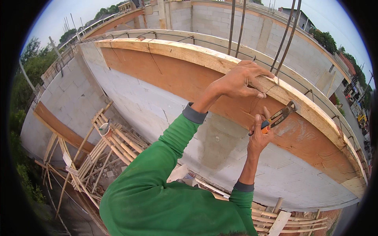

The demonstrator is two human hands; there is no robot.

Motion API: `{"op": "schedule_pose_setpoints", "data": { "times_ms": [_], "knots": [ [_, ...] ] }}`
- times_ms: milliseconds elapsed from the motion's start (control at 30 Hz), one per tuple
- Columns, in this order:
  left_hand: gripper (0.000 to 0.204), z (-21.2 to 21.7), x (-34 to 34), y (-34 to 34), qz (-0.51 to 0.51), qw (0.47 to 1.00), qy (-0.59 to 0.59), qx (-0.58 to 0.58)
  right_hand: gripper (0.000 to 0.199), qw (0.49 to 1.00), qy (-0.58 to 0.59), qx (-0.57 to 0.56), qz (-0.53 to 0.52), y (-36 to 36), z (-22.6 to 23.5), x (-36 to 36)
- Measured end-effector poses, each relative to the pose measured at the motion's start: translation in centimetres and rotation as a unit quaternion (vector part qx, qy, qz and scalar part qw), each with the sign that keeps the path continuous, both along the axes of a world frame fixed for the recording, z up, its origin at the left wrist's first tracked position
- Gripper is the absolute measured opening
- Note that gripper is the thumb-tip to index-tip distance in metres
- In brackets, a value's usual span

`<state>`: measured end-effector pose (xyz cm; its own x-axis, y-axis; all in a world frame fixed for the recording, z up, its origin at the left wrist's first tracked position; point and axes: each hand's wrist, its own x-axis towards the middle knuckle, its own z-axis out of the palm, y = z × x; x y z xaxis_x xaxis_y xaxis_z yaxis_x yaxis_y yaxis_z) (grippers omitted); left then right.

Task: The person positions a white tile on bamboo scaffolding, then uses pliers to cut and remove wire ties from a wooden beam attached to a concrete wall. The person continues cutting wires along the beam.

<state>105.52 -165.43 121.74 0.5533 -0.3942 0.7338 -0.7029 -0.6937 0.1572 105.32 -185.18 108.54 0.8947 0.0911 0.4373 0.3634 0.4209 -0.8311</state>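
My right hand (260,133) is closed round the handles of a pair of pincers (280,115) with orange and dark blue grips. Its metal jaws point up and right, against the formwork just below the top timber. Over the edge of that long pale timber (204,54), my left hand (246,80) bends down, thumb and fingers drawn together on thin dark tie wire (271,87). The wire curls across the timber and down in front of the brown formwork panel (165,74). How the wire sits in the left fingers is partly hidden.
Steel rebars (282,37) rise behind the timber, with a reinforcement cage along the formwork trough. Pale block wall (145,106) stands below the panel. Bamboo scaffolding (118,139) holds a small bucket (105,129) at lower left. A street (350,106) lies far below at right.
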Motion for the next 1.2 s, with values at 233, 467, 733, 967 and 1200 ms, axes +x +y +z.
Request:
{"op": "schedule_pose_setpoints", "data": {
  "times_ms": [233, 467, 733, 967, 1200],
  "knots": [
    [0.012, -0.9, 0.7, 0.3, -0.031, 0.999, -0.033, -0.022, 0.026, 0.999, -0.003, 0.037, -0.029, 5.0, 2.2, 0.0],
    [0.014, -1.4, 0.9, 0.7, -0.034, 0.998, -0.047, -0.032, 0.017, 0.994, -0.024, 0.073, -0.071, 6.3, 1.8, 0.3],
    [0.047, 1.5, 0.2, 1.8, -0.034, 0.994, 0.047, -0.096, 0.012, 0.973, -0.025, 0.161, -0.164, 4.9, 2.3, 2.4],
    [0.059, 4.8, 2.8, 0.0, -0.066, 0.992, 0.093, 0.062, 0.008, 0.967, -0.06, 0.141, -0.203, 5.4, 3.0, 3.0],
    [0.053, 3.7, 2.2, -0.7, -0.065, 0.996, 0.036, 0.051, 0.009, 0.959, -0.056, 0.137, -0.242, 6.0, 3.0, 4.0]
  ]
}}
